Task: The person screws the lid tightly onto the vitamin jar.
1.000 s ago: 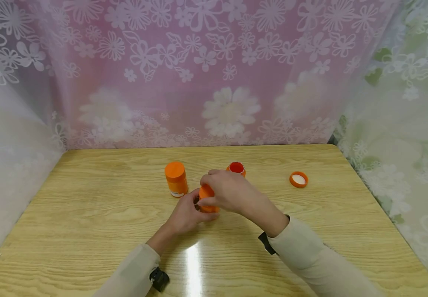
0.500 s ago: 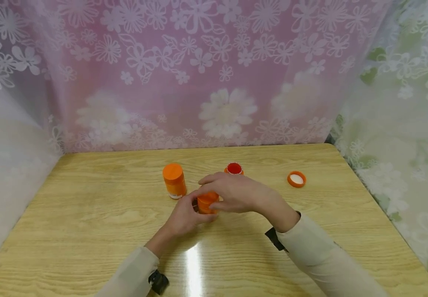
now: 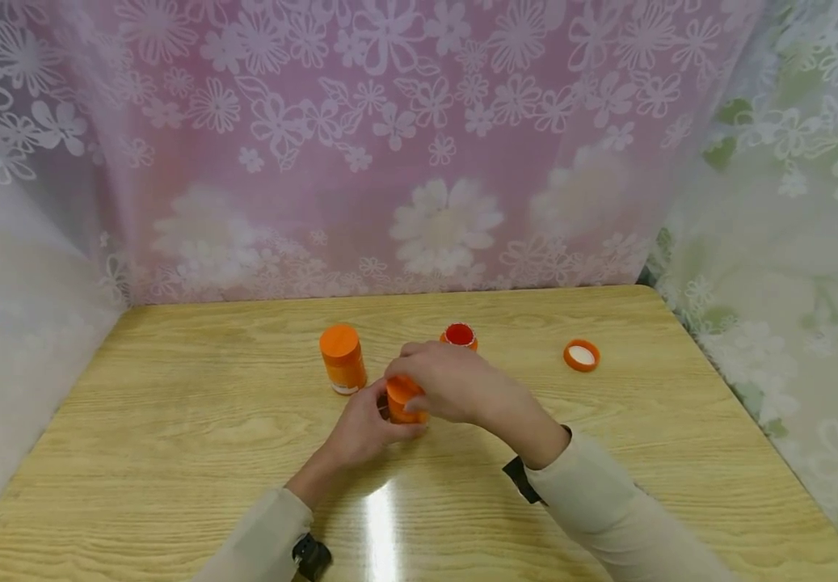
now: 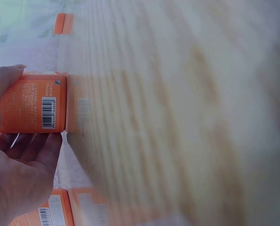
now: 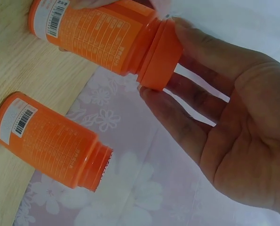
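Both hands are at an orange plastic bottle with a printed label and barcode, standing upright on the table. My left hand grips the bottle's body low down, its thumb and fingers on opposite sides in the left wrist view. From above, my right hand pinches the orange screw cap between thumb and fingers; the cap sits on the bottle's neck. Just behind the right hand stands an uncapped orange bottle, its red inside showing through the mouth in the head view.
To the left of the gripped bottle stands a capped orange bottle. A loose orange cap lies with its white lining up at the right. Flowered curtains enclose the back and sides of the wooden table.
Half a second ago the right hand's fingers were looser and its wrist swung further right; now it has turned back and pinches the cap again. The left hand has kept its hold.
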Action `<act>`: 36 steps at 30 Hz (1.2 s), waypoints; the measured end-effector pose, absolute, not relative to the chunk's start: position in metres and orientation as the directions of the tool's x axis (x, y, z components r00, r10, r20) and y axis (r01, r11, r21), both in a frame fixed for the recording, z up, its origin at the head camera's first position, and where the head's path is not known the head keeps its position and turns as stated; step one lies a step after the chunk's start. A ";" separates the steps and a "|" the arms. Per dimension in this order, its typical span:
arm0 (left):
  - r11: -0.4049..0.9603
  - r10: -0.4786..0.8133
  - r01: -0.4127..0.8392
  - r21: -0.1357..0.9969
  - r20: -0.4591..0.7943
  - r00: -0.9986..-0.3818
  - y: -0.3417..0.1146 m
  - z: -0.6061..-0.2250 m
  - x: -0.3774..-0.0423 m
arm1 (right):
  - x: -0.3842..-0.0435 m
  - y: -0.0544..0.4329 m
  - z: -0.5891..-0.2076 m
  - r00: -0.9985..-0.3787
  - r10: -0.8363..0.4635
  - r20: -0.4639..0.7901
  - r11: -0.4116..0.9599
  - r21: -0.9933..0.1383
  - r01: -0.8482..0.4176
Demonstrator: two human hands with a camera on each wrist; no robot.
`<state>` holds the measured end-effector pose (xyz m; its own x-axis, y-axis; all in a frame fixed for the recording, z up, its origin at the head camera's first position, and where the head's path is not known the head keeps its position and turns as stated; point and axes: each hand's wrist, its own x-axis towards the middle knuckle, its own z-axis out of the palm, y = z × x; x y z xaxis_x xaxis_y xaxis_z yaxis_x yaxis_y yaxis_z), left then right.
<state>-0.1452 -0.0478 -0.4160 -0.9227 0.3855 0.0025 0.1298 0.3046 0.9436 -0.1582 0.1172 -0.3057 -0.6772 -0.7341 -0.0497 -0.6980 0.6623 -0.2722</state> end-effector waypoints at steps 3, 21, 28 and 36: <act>0.304 0.393 0.138 0.943 0.008 -0.919 -0.048 -0.407 -0.141 | -0.157 0.116 -0.306 -0.690 -0.722 -0.051 0.675 -0.266 -0.688; 0.316 0.385 0.132 0.940 0.000 -0.923 -0.052 -0.436 -0.151 | -0.160 0.119 -0.312 -0.629 -0.774 -0.073 0.621 -0.287 -0.730; 0.285 0.387 0.139 0.948 0.019 -0.922 -0.051 -0.437 -0.151 | -0.167 0.126 -0.308 -0.565 -0.820 -0.097 0.555 -0.376 -0.741; 0.293 0.402 0.141 0.946 0.012 -0.916 -0.050 -0.434 -0.152 | -0.168 0.128 -0.303 -0.571 -0.812 -0.122 0.570 -0.378 -0.729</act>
<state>-0.1521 -0.0498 -0.4335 -0.9155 0.4021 0.0119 0.1412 0.2933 0.9455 -0.1678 0.1275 -0.3029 -0.5711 -0.8118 -0.1220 -0.7294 0.5700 -0.3782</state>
